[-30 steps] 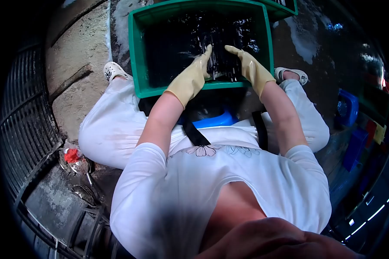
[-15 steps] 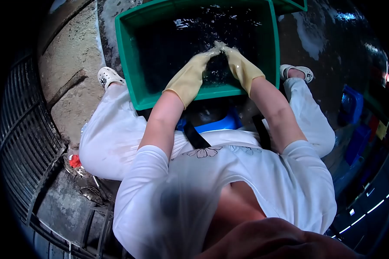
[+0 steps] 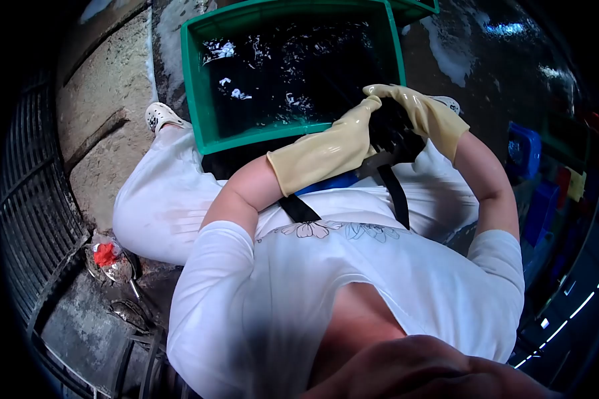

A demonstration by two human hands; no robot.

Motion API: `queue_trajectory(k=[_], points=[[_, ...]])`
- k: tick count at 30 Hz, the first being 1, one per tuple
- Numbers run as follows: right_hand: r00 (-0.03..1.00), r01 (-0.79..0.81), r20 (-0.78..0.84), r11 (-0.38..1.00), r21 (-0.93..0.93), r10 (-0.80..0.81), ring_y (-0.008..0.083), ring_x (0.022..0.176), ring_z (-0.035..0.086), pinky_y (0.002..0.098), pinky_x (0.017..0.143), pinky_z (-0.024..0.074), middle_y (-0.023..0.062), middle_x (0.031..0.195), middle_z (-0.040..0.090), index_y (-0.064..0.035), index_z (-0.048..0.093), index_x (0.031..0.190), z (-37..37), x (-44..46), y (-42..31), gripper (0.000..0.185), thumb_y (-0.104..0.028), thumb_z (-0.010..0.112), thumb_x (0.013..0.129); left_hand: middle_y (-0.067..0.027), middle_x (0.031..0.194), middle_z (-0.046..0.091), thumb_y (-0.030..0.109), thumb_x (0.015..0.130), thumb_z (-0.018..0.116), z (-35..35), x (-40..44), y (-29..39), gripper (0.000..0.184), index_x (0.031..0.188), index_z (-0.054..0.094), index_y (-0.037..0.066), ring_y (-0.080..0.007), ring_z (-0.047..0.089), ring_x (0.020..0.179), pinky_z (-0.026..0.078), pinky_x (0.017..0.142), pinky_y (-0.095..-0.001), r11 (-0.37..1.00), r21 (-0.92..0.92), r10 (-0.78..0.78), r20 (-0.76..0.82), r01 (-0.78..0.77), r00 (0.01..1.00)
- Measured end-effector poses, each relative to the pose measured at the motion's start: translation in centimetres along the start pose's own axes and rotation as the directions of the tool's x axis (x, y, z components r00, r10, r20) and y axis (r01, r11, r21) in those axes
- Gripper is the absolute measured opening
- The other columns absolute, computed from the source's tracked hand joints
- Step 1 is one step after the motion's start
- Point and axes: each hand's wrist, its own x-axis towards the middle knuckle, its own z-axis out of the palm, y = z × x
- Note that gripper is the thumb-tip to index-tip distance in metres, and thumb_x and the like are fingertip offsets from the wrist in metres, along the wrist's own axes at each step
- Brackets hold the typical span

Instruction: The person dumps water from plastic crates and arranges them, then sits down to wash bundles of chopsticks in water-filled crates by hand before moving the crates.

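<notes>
The left hand [image 3: 346, 130] and right hand [image 3: 422, 110], both gloved, meet at the near right corner of the green tub [image 3: 195, 86] (dark liquid [image 3: 279, 76] inside); whether they're gripping anything, I cannot tell.

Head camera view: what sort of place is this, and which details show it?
Probably a wet work area, perhaps for washing: a green tub holds dark liquid, the floor looks wet and shiny, and the person wears pale yellow, rubber-like gloves.
</notes>
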Motion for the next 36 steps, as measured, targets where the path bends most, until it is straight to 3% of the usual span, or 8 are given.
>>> queue_trajectory(k=[7, 15, 21, 25, 27, 29, 32, 36], points=[[0.97, 0.241, 0.051, 0.967, -0.087, -0.237, 0.0169, 0.106, 0.064, 0.0315, 0.098, 0.0481, 0.008, 0.118, 0.066, -0.006, 0.061, 0.128, 0.5, -2.6, 3.7, 0.041, -0.006, 0.067, 0.088, -0.0088, 0.112, 0.066, 0.032, 0.098, 0.052, -0.5, -3.3, -1.9, 0.039, 0.126, 0.056, 0.005, -0.0234, 0.068, 0.095, 0.056, 0.088, -0.0372, 0.918, 0.385, 0.083, 0.05, -0.096, 0.995], [0.879, 0.476, -0.018, 0.875, 0.093, -0.476, 0.0189, 0.102, 0.065, 0.0335, 0.092, 0.0517, 0.0082, 0.111, 0.069, -0.0038, 0.063, 0.123, 0.9, -2.0, -1.0, 0.045, -0.021, 0.075, 0.084, -0.0145, 0.124, 0.06, 0.036, 0.085, 0.075, 2.0, -1.0, 4.1, 0.073, 0.138, 0.043, -0.003, -0.0237, 0.062, 0.107, 0.051, 0.088, -0.0383, 0.636, 0.651, 0.418, 0.16, -0.414, 0.894], [0.811, 0.585, -0.136, 0.781, 0.219, -0.569, 0.0198, 0.115, 0.063, 0.0319, 0.097, 0.0523, 0.0093, 0.128, 0.064, -0.0063, 0.061, 0.132, -3.4, 0.3, -10.6, 0.048, -0.028, 0.068, 0.09, -0.0104, 0.107, 0.069, 0.039, 0.087, 0.07, 8.8, 5.0, 15.6, 0.045, 0.113, 0.068, 0.003, -0.0187, 0.066, 0.095, 0.053, 0.081, -0.0306, 0.478, 0.83, 0.444, 0.056, -0.289, 0.894], [0.635, 0.757, -0.167, 0.564, 0.329, -0.755, 0.0195, 0.129, 0.054, 0.0355, 0.108, 0.0444, 0.0128, 0.14, 0.056, -0.0063, 0.053, 0.143, -9.0, 4.0, -17.7, 0.057, -0.035, 0.06, 0.094, -0.0044, 0.108, 0.07, 0.049, 0.09, 0.069, 14.9, 7.0, 22.1, 0.048, 0.118, 0.069, 0.011, -0.0156, 0.067, 0.095, 0.055, 0.088, -0.0319, 0.424, 0.682, 0.439, 0.421, -0.596, 0.794], [0.409, 0.843, -0.341, 0.493, -0.212, -0.846, 0.0221, 0.121, 0.059, 0.0365, 0.101, 0.0474, 0.0147, 0.131, 0.062, -0.0032, 0.059, 0.133, -14.3, 8.1, -20.5, 0.057, -0.04, 0.065, 0.09, -0.0129, 0.123, 0.064, 0.052, 0.092, 0.065, 16.3, 9.3, 25.7, 0.061, 0.128, 0.062, 0.003, -0.0217, 0.059, 0.119, 0.051, 0.102, -0.0354, 0.338, 0.705, 0.458, 0.456, -0.624, 0.763], [0.332, 0.526, -0.71, 0.746, -0.407, -0.621, 0.0245, 0.112, 0.064, 0.0374, 0.093, 0.0503, 0.0165, 0.12, 0.068, -0.0004, 0.065, 0.122, -15.5, 7.4, -23.3, 0.058, -0.046, 0.069, 0.087, -0.0191, 0.124, 0.061, 0.051, 0.087, 0.071, 14.5, 12.6, 27.5, 0.073, 0.13, 0.057, -0.006, -0.0276, 0.053, 0.124, 0.04, 0.111, -0.0398, 0.177, 0.727, 0.61, 0.448, -0.664, 0.653], [-0.149, 0.385, -0.567, 0.48, -0.788, -0.81, 0.0257, 0.097, 0.067, 0.0389, 0.089, 0.0514, 0.0154, 0.105, 0.071, 0.001, 0.067, 0.115, -22.3, 12.8, -20.4, 0.058, -0.049, 0.071, 0.085, -0.0177, 0.133, 0.059, 0.048, 0.091, 0.067, 11.1, 9.9, 24.4, 0.072, 0.135, 0.051, -0.006, -0.027, 0.052, 0.129, 0.035, 0.114, -0.0393, 0.21, 0.751, 0.516, 0.459, -0.626, 0.723], [-0.054, 0.876, -0.514, 0.206, -0.436, -0.856, 0.0184, 0.093, 0.07, 0.0313, 0.083, 0.0555, 0.013, 0.106, 0.071, 0.0033, 0.065, 0.118, -14.5, 11.9, -11.8, 0.029, -0.015, 0.066, 0.094, -0.0147, 0.127, 0.064, 0.027, 0.092, 0.069, 2.1, 8.5, 18.5, 0.048, 0.129, 0.059, -0.002, -0.0247, 0.058, 0.122, 0.042, 0.107, -0.0363, -0.056, 0.743, 0.759, 0.466, -0.667, 0.455]])
